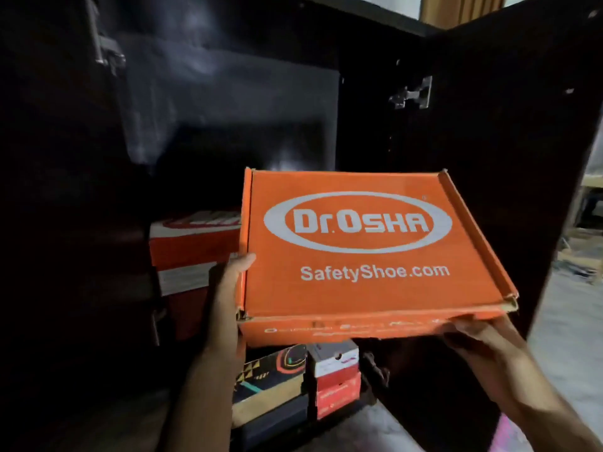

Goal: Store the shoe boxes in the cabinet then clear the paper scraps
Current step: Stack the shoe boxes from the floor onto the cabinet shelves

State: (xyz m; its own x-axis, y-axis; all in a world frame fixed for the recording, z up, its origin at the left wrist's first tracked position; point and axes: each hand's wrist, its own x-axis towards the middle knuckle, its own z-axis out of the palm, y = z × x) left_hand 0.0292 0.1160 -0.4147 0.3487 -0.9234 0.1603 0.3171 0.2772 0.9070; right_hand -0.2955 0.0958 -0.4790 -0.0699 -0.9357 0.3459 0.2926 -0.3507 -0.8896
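An orange shoe box (pixel 368 249) printed "Dr.Osha SafetyShoe.com" is held level in front of the open dark cabinet (pixel 228 102). My left hand (pixel 228 282) grips its left side, thumb at the lid's edge. My right hand (pixel 473 334) holds the front right corner from below. Inside the cabinet, a red and white shoe box (pixel 192 256) stands on the shelf just left of the orange box. Below it, on the lower shelf, sit a patterned dark box (pixel 274 376) and a stack of red and white boxes (pixel 334 380). No paper scraps are in view.
The cabinet's right door (pixel 509 158) stands open beside the orange box, with a metal hinge (pixel 412 93) on its inner edge. Another hinge (pixel 109 55) shows at the upper left. Pale floor (pixel 567 353) and clutter lie to the right beyond the door.
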